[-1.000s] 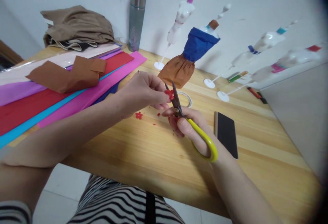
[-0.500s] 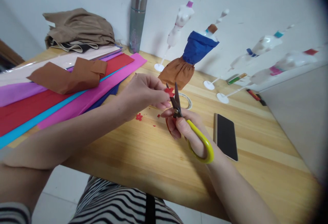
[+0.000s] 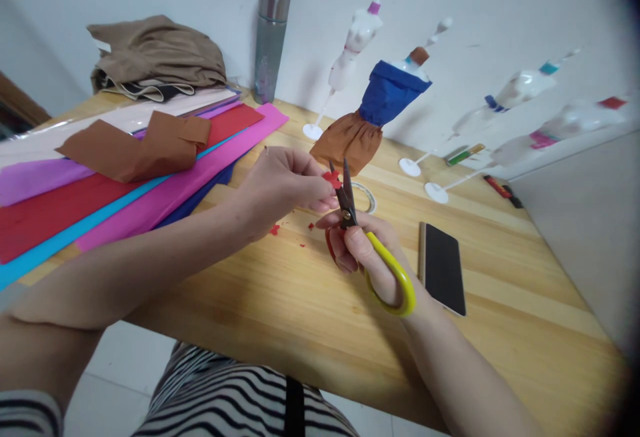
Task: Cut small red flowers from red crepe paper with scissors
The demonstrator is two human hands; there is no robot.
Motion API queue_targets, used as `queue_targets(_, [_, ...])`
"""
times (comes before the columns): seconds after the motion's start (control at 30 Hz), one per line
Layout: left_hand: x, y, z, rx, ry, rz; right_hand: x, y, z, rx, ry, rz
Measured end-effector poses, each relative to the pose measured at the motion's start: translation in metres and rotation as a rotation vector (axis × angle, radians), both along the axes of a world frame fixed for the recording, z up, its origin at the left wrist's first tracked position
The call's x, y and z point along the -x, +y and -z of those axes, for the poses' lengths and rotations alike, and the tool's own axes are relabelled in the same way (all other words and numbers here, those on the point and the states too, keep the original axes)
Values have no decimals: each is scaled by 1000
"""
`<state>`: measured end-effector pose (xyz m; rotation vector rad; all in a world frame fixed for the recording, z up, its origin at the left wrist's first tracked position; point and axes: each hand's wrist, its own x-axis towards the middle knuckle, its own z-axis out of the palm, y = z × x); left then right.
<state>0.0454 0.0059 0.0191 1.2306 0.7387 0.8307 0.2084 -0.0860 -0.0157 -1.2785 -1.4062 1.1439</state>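
Observation:
Between thumb and fingertips, my left hand [image 3: 293,184] pinches a small red paper flower [image 3: 333,179] above the table. My right hand [image 3: 367,250] grips a pair of scissors [image 3: 347,205] with a yellow handle loop, the thumb through it. The blades are parted and point away from me, one of them against the flower's right edge. Partly behind my left hand, a second red flower [image 3: 274,230] lies on the wood. Tiny red scraps [image 3: 311,226] are scattered near it. A roll of tape [image 3: 369,197] lies behind the scissors.
Coloured paper sheets [image 3: 125,204] and a brown piece [image 3: 165,147] cover the left side. A thermos [image 3: 273,40] and several white mannequins stand along the wall, one in a blue and brown dress [image 3: 393,94]. A phone [image 3: 443,267] lies right of my right hand.
The red flower has turned slightly in my left fingers. My left hand has shifted a little and now covers part of the flower on the table. The scissors stay parted.

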Motion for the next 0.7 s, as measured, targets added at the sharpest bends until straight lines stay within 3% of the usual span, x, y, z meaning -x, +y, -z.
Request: queue_targets(0.7, [0, -2, 2, 41, -25, -13, 1, -2, 3, 38, 34, 17])
